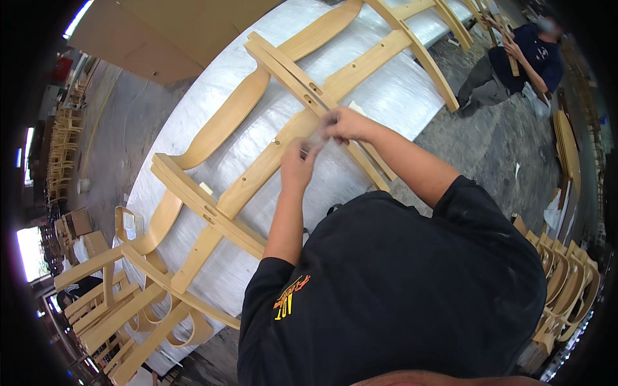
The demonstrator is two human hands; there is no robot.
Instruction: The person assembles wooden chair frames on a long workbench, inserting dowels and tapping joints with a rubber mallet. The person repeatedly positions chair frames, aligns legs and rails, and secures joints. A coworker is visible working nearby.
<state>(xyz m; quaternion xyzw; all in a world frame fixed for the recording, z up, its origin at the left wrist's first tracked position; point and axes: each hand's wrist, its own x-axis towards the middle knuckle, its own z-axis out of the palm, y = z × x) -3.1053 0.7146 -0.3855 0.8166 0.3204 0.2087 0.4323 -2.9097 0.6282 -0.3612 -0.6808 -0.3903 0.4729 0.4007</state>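
My left hand (298, 164) is held over a pale wooden rail (248, 183) of a chair frame, its fingers curled in a pinch. Close beside it, my right hand (347, 125) is closed too, near a pair of slotted wooden posts (290, 74). A blurred, pale, small thing shows between the two hands; its kind cannot be made out. On the rail just left of my hands sits a small shiny fastener (275, 141). Wavy curved back slats (225, 119) run along the frames' far side. The row of joined frames lies on a table (399, 96) covered in shiny film.
A large cardboard box (161, 42) stands beyond the table. At the far right, a co-worker (524, 58) holds wooden parts. Curved wooden parts (566, 283) are stacked at the right, and more wooden frames (116, 309) stand at the lower left.
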